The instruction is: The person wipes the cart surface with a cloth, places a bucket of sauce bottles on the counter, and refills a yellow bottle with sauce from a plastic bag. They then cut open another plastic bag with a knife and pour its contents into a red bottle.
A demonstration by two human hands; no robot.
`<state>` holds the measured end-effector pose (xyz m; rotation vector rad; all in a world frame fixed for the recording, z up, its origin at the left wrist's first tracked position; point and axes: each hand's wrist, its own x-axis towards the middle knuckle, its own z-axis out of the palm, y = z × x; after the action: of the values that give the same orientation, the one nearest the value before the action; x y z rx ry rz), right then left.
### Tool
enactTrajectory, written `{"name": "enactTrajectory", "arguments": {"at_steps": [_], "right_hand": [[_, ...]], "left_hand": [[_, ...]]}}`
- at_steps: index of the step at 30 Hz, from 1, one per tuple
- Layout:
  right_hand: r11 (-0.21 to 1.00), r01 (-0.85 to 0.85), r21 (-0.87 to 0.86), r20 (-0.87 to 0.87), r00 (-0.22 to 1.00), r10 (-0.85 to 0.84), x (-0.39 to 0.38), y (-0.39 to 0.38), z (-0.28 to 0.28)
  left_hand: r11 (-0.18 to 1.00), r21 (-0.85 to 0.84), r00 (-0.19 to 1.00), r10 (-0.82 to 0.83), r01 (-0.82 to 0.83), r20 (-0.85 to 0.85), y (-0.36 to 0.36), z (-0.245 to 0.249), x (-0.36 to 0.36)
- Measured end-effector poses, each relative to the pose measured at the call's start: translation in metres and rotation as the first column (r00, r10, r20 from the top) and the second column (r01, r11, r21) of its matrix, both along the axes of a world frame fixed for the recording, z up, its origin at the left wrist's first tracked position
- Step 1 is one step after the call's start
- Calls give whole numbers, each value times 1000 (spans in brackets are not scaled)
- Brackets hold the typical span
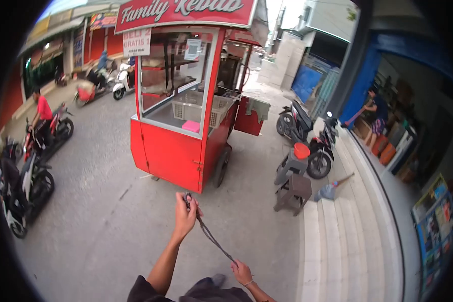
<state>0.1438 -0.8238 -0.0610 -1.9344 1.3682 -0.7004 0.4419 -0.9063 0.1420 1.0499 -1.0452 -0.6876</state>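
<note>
Cord [216, 241], dark and apparently doubled, is stretched between two bare hands above the grey street [110, 216]. At its upper end it is grasped by the left hand [186, 214], which is raised with the fingers closed around a dark bunched part; whether a knot or a separate piece is enclosed cannot be told. The lower end is clasped by the right hand [242, 273], with a thin bracelet [249, 283] worn at the wrist. Because the grip of each hand is clenched on an end, the length between is probably kept from sagging, and only a slight bend is shown.

Beyond the hands, a red food cart [168, 156] is stood on the street. A pale crate [189, 106] is placed inside it, near a pink box [191, 126], probably so that both are sheltered from dust. To the right, a red bowl [301, 150] is rested on a grey stool [291, 165], likely to be kept off the ground, and a brown stool [293, 189] is set just beside. A motorbike [321, 151] is parked near the steps [332, 226], presumably so that passage is left.
</note>
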Motion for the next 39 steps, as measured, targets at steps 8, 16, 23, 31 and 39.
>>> {"name": "enactTrajectory", "arguments": {"at_steps": [8, 16, 23, 31, 39], "right_hand": [[998, 68, -15, -55, 996, -69, -61, -267, 124], [996, 87, 31, 192, 977, -92, -94, -591, 139], [968, -249, -31, 255, 934, 249, -8, -787, 142], [782, -485, 392, 296, 871, 392, 65, -1043, 163], [714, -570, 407, -9, 779, 627, 90, -1260, 165]], "left_hand": [[976, 77, 486, 32, -203, 873, -237, -44, -71], [382, 468, 551, -777, 797, -304, -458, -160, -191], [957, 193, 528, 50, 219, -848, -677, -70, -149], [963, 165, 972, 226, -214, -59, -875, -2, -49], [430, 75, 112, 59, -900, 992, -967, -35, 62]]}}
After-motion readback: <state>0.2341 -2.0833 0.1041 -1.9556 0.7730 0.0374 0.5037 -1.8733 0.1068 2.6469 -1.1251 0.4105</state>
